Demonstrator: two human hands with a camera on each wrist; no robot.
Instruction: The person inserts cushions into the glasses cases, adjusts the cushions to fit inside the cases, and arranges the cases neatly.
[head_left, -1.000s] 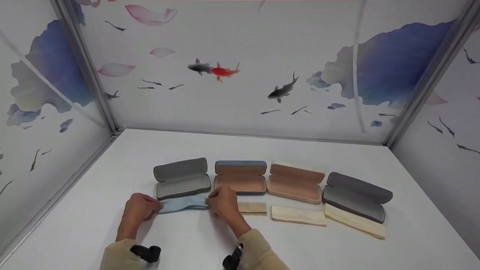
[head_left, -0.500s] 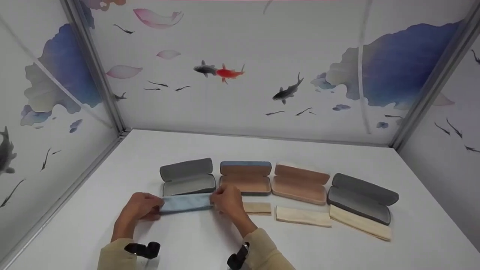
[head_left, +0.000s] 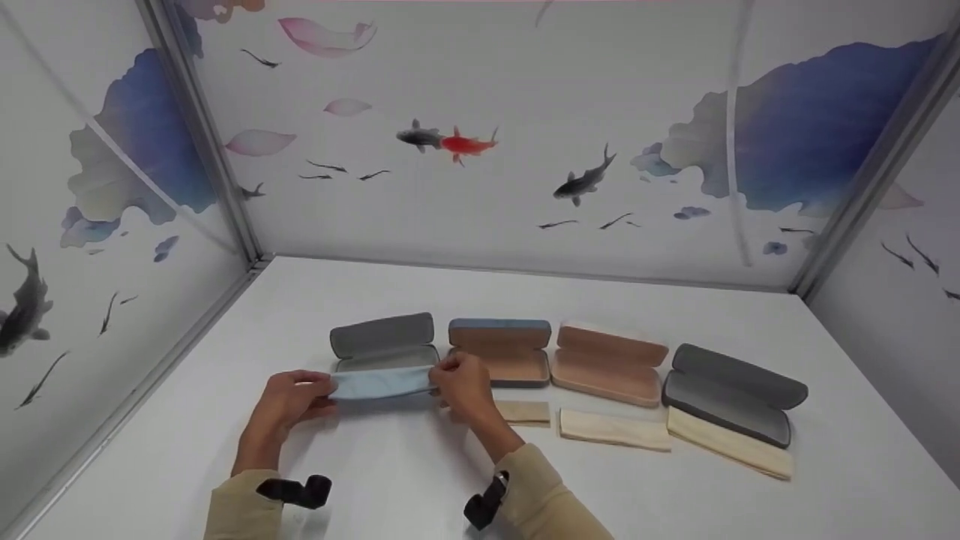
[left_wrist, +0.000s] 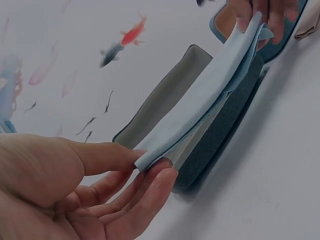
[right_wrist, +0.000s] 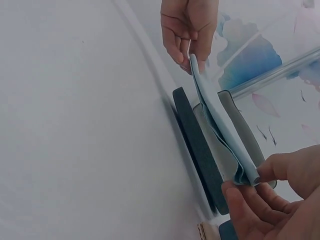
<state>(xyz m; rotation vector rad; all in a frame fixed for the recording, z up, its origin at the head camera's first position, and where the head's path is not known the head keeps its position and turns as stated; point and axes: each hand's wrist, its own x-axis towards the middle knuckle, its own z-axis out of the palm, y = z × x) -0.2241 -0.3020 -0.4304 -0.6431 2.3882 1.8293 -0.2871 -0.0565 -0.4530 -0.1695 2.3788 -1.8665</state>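
A folded light blue cloth [head_left: 382,383] is stretched between my two hands, raised off the table in front of an open grey glasses case [head_left: 384,337]. My left hand [head_left: 294,397] pinches its left end between thumb and fingers; the left wrist view shows this grip on the cloth [left_wrist: 195,102] closely. The right hand [head_left: 466,386] pinches the other end. In the right wrist view the cloth [right_wrist: 220,117] hangs over the case's hollow, its layers slightly parted at the lower edge. The case's dark outer side [right_wrist: 197,150] lies below, apart from my fingers.
Right of the grey case stand an open blue case [head_left: 500,367] with tan lining, an open pinkish case [head_left: 607,367] and an open dark grey case [head_left: 727,397]. Folded cloths lie before them: tan [head_left: 527,413], cream [head_left: 615,430] and yellowish [head_left: 729,444]. Printed walls [head_left: 480,202] enclose the table.
Both hands lift the blue cloth from the table in front of the grey case, up and forward over its front edge. The cloth is straighter and flatter than a second ago.
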